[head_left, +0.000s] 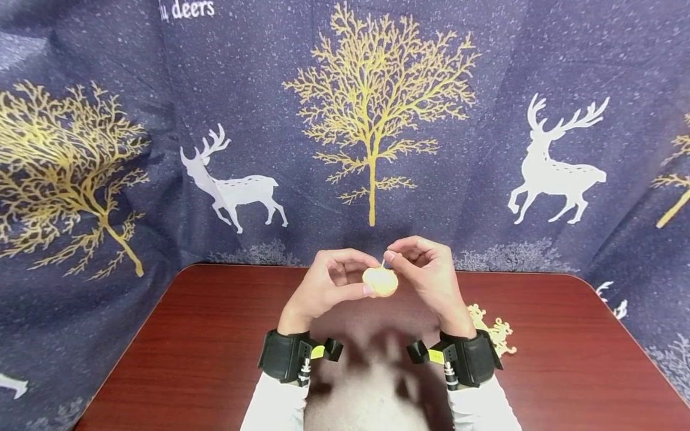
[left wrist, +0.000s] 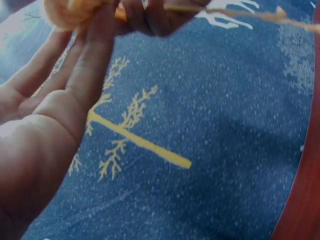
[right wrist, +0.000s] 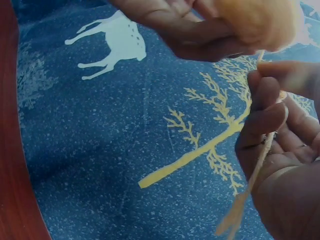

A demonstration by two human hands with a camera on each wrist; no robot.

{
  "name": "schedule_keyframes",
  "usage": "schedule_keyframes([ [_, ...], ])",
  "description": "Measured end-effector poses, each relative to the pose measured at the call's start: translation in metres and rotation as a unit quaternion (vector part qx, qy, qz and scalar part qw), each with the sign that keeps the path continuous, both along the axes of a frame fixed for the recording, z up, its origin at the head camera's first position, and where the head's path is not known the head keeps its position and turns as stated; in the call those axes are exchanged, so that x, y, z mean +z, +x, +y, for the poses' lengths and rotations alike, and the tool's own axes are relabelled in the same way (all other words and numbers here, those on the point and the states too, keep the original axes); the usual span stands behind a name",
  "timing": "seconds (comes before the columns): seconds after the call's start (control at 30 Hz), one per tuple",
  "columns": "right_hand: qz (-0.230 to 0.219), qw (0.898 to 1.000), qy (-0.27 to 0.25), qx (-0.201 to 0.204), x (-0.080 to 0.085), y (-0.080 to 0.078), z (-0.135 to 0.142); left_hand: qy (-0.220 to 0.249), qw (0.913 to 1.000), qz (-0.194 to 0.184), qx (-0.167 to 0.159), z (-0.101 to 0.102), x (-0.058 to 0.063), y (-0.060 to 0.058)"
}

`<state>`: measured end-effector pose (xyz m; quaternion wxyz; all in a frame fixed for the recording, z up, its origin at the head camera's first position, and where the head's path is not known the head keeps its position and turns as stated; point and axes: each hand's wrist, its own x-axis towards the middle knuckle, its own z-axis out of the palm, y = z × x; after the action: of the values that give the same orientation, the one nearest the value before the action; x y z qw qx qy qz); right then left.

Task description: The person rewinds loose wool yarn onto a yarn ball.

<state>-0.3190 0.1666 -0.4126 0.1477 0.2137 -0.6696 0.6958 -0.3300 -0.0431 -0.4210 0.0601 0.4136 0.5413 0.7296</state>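
Between the thumb and fingers of my left hand (head_left: 329,284) is a small, rounded, pale yellow-orange thing (head_left: 380,282); its exact kind is unclear. In the right wrist view its surface (right wrist: 265,22) looks soft and bulging. My right hand (head_left: 428,269), close beside it, pinches a thin cord (right wrist: 262,160) that rises from its top. Below those fingers the cord hangs down past the palm and ends in a wider, blurred tip. The left wrist view cuts off part of the round thing (left wrist: 70,12). Both hands are raised above the table.
A reddish-brown table (head_left: 215,347) with rounded far corners lies below. On it, right of my right wrist, is a curly golden ornament (head_left: 498,335), partly hidden by the wrist strap. A dark blue cloth (head_left: 323,197) with printed trees and deer hangs behind the table.
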Motion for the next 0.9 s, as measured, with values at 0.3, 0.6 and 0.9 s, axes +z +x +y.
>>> schedule_keyframes([
  [0.3,-0.021,0.994,0.103,0.028,-0.002,-0.001,-0.006,0.164,0.9723,-0.089,0.141,0.010,0.007,0.001],
  [0.6,-0.021,0.988,0.149,0.025,0.001,0.004,-0.011,0.092,0.9303,-0.085,0.345,0.013,0.002,-0.005],
  [0.9,-0.013,0.991,0.130,0.006,0.001,0.002,-0.006,-0.129,0.9400,-0.029,0.314,0.003,-0.004,-0.007],
])
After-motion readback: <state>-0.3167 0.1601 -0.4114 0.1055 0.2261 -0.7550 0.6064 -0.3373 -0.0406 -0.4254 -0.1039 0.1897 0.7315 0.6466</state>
